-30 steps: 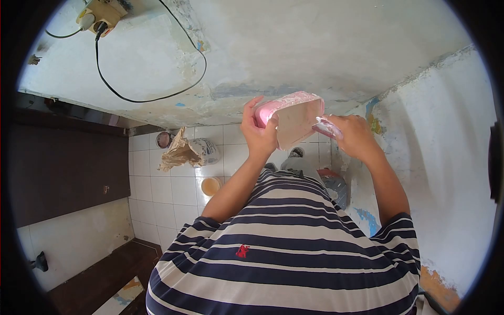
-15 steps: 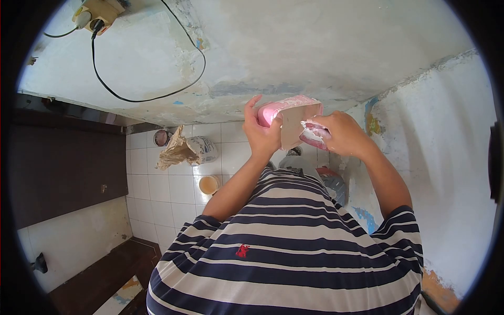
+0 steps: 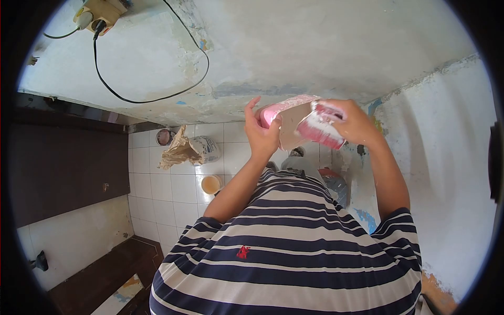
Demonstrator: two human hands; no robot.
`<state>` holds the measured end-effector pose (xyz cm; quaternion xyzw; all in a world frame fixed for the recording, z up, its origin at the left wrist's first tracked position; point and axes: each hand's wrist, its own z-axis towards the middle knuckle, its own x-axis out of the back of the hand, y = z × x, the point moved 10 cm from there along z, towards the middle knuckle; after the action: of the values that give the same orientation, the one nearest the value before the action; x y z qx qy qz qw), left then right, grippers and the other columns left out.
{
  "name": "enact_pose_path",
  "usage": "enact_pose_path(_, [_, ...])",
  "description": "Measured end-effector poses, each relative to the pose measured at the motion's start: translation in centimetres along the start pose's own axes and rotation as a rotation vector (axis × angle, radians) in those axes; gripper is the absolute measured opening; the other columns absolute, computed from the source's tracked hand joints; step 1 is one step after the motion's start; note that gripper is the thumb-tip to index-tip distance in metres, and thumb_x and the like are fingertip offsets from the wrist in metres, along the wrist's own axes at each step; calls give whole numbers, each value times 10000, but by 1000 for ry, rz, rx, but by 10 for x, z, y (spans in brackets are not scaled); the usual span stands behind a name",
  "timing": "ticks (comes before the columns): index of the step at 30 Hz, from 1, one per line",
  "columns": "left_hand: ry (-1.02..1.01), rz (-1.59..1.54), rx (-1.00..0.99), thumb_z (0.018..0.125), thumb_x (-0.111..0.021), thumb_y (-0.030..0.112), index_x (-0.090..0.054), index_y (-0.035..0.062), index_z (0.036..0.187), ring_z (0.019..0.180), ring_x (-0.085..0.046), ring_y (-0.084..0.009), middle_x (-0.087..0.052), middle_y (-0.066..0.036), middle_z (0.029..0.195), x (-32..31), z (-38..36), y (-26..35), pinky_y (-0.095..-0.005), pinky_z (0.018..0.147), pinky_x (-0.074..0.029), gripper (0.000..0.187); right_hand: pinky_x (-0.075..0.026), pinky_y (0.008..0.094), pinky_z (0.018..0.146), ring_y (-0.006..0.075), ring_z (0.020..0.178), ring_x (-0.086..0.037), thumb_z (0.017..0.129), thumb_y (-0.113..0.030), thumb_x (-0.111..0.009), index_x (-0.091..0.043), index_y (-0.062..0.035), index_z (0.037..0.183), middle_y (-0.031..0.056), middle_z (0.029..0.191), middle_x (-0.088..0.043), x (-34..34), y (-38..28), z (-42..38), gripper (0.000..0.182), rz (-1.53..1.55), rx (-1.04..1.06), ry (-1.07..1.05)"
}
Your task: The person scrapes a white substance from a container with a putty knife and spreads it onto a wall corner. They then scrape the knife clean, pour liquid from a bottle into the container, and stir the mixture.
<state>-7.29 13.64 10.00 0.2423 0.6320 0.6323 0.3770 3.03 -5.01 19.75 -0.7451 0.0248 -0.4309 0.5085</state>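
A pink container [image 3: 286,107] with white smears on its side is tilted in my left hand [image 3: 262,131], whose fingers wrap round its left end. Its pale inside faces me. My right hand [image 3: 353,122] grips a red scraper [image 3: 321,131] coated with white paste, held at the container's right edge. The scraper's broad edge points down and left, partly in front of the container. Part of its handle is hidden by my fingers.
Ahead stands a patchy wall [image 3: 315,52] with a socket block [image 3: 101,16] and a looping black cable [image 3: 205,68]. On the tiled floor [image 3: 157,184] are a white bucket [image 3: 209,149], crumpled brown paper [image 3: 181,150], a small tub [image 3: 211,184] and a round pot [image 3: 165,137].
My right hand has moved slightly right and up, turning the scraper so more of its red, paste-smeared face shows. My left hand and the container have barely moved.
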Motion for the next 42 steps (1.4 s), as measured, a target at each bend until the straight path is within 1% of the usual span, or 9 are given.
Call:
enact_pose_path(6, [-5, 64, -95, 850, -636, 36, -326, -14, 1420, 946, -667, -212, -683, -216, 1102, -2, 2, 12, -309, 847, -522, 651, -510, 409, 718, 383, 764, -657, 897, -85, -647, -689, -55, 1191, 240, 898, -690, 13, 16, -9, 298, -388, -170, 49])
enact_pose_path(8, [72, 35, -53, 807, -690, 73, -363, -18, 1398, 983, -681, -243, -699, -206, 1077, 3, 2, 9, -344, 925, -510, 682, -506, 420, 710, 390, 756, -652, 902, -98, -645, -694, -62, 1180, 244, 882, -683, 4, 21, -14, 285, -371, -156, 74])
enact_pose_path(17, [200, 116, 32, 812, -695, 68, -396, -17, 1379, 967, -692, -266, -701, -208, 1060, 13, 4, -9, -350, 896, -523, 646, -497, 408, 708, 416, 743, -618, 880, -68, -633, -679, -28, 1196, 268, 890, -670, -17, 16, -16, 322, -181, -170, 147])
enact_pose_path(23, [149, 152, -169, 789, -715, 62, -386, -26, 1378, 999, -690, -283, -695, -222, 1103, 13, 6, 13, -371, 920, -520, 680, -503, 357, 778, 330, 815, -658, 847, -34, -625, -655, 26, 1149, 237, 950, -701, -6, 38, -1, 309, -10, -146, 182])
enact_pose_path(29, [207, 56, -136, 783, -715, 49, -364, -29, 1382, 1045, -677, -288, -684, -231, 1129, 18, 9, 17, -379, 942, -513, 699, -501, 327, 755, 155, 782, -616, 853, -22, -609, -654, 43, 1099, 171, 893, -709, -3, 57, 4, 259, -48, -218, 200])
enact_pose_path(32, [226, 39, -126, 785, -716, 47, -362, -26, 1383, 1050, -674, -284, -679, -234, 1140, 23, 8, 14, -378, 957, -506, 698, -498, 372, 734, 265, 741, -636, 835, -73, -626, -671, 25, 1047, 192, 867, -700, -23, 74, 8, 239, 75, -275, 122])
enact_pose_path(36, [203, 21, -127, 790, -716, 45, -347, -22, 1388, 1065, -667, -282, -665, -242, 1171, 27, 9, 16, -373, 975, -496, 705, -494, 345, 709, 165, 739, -608, 873, -79, -629, -689, 35, 1026, 120, 839, -713, -25, 91, 8, 200, 213, -323, 145])
enact_pose_path(38, [184, -12, -179, 796, -715, 48, -336, -17, 1391, 1084, -658, -275, -653, -248, 1183, 26, 9, 19, -364, 985, -489, 708, -507, 298, 754, 119, 815, -623, 901, -17, -595, -686, 42, 1102, 45, 938, -702, -17, 105, 6, 228, 341, -395, 169])
enact_pose_path(42, [233, -65, -178, 827, -686, 23, -336, -13, 1385, 1079, -650, -265, -649, -248, 1172, 34, 15, 19, -363, 967, -496, 660, -490, 277, 928, 133, 1057, -633, 935, -42, -598, -552, 49, 1349, 77, 1182, -667, 3, 108, -12, 426, 693, -194, 388])
